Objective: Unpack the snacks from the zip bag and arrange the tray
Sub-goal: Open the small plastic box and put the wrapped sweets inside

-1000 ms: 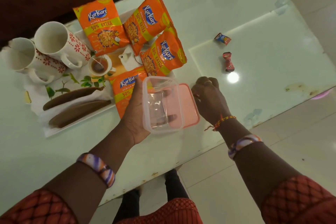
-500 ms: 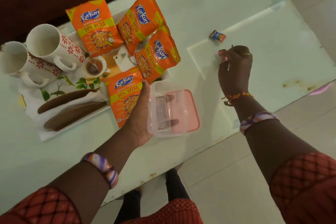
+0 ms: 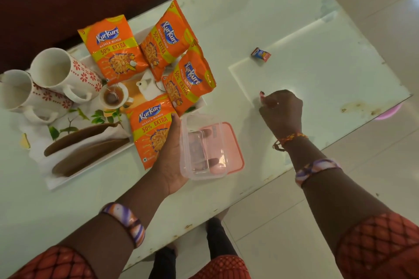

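My left hand point(image 3: 172, 156) grips the side of a clear plastic box point(image 3: 201, 149), which rests over its pink lid point(image 3: 231, 142) on the glass table. Several orange Kurkure packets point(image 3: 115, 52) lie across the white tray point(image 3: 68, 180), and the nearest packet point(image 3: 152, 129) touches my left thumb. To the right, my right hand point(image 3: 282, 111) is fisted on the table around a small red candy point(image 3: 262, 94); only its wrapper end shows. Another small wrapped candy point(image 3: 260, 54) lies alone farther back.
Two white mugs with red flowers point(image 3: 59, 72) lie tipped at the tray's left end. Two long brown shapes point(image 3: 84, 136) sit on the tray's near part. The table's near edge point(image 3: 226, 206) runs diagonally, with tiled floor beyond and a dark sofa behind.
My right hand left the box, reached out to the red candy and closed on it, then drew back a little. My left hand kept hold of the box.
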Tool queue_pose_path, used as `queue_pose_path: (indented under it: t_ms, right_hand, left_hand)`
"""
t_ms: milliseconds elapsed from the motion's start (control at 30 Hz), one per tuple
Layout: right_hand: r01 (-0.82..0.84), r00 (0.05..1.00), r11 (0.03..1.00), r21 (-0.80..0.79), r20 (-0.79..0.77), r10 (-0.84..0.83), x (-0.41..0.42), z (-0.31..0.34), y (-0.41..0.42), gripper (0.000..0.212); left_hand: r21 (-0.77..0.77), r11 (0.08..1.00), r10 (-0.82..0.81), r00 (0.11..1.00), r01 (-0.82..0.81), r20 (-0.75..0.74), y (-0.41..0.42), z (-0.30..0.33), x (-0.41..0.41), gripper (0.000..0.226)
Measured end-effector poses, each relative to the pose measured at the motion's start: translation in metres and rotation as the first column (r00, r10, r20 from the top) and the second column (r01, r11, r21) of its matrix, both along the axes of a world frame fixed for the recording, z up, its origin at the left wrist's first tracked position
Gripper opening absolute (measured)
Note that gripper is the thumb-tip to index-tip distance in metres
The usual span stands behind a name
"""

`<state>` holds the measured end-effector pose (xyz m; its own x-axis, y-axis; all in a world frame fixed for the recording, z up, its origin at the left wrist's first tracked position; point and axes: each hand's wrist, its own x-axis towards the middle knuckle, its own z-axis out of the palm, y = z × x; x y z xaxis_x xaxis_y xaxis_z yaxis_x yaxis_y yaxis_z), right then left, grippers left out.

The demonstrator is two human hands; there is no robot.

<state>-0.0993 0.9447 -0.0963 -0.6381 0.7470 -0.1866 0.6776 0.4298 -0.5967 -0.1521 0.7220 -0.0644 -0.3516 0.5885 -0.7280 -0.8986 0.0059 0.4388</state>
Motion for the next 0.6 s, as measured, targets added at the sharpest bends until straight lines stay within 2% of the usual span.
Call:
queue_pose_path:
  t_ms: [33,67,100,133,167,200,267,300,367,467,533,600]
  right_hand:
    - [0.088,0.990,0.981,-0.174,-0.089,-0.105,-0.002,0.010,-0.003,0.009]
    - [0.117,0.963,0.900,-0.419,-0.175,-0.207,-0.003,0.025,-0.008,0.010]
    - [0.059,0.928,0.766,-0.640,-0.247,-0.278,-0.003,0.042,-0.014,0.017]
    - [-0.060,0.906,0.643,-0.764,-0.311,-0.285,-0.001,0.056,-0.019,0.024]
    - [-0.191,0.902,0.574,-0.796,-0.373,-0.217,0.001,0.068,-0.025,0.028]
    - [-0.310,0.899,0.561,-0.768,-0.429,-0.089,0.003,0.080,-0.031,0.029]
    - [-0.496,0.857,0.621,-0.607,-0.455,0.240,0.005,0.097,-0.041,0.022]
    - [-0.571,0.818,0.650,-0.502,-0.415,0.399,0.005,0.101,-0.046,0.019]
    - [-0.682,0.731,0.625,-0.380,-0.312,0.607,0.003,0.104,-0.053,0.022]
    - [-0.729,0.668,0.570,-0.378,-0.215,0.712,-0.003,0.106,-0.057,0.030]
    - [-0.743,0.651,0.557,-0.371,-0.211,0.729,-0.006,0.106,-0.054,0.031]
    - [-0.713,0.692,0.599,-0.364,-0.228,0.684,-0.011,0.104,-0.045,0.029]
  left_hand:
    - [0.016,1.000,-0.013,1.000,0.013,0.000,0.000,0.000,0.001,0.064]
    - [0.035,0.999,-0.018,1.000,0.018,0.000,0.000,0.000,0.002,0.063]
    - [0.054,0.998,-0.013,1.000,0.012,0.006,0.001,-0.001,0.003,0.065]
    - [0.072,0.997,0.003,1.000,-0.005,0.021,0.002,-0.003,0.003,0.071]
    - [0.093,0.995,0.020,0.999,-0.023,0.035,0.004,-0.004,0.003,0.079]
    - [0.111,0.993,0.036,0.999,-0.041,0.041,0.007,-0.005,0.004,0.084]
    - [0.131,0.989,0.070,0.997,-0.074,0.035,0.012,-0.006,0.004,0.086]
    - [0.120,0.989,0.087,0.996,-0.090,0.031,0.014,-0.005,0.004,0.079]
    - [0.102,0.990,0.093,0.995,-0.096,0.028,0.019,0.000,0.004,0.060]
    - [0.096,0.993,0.063,0.997,-0.067,0.043,0.024,-0.001,0.002,0.080]
    - [0.065,0.992,0.104,0.993,-0.108,0.062,0.026,-0.003,-0.001,0.077]
    - [0.080,0.988,0.127,0.990,-0.132,0.064,0.024,-0.009,-0.002,0.073]
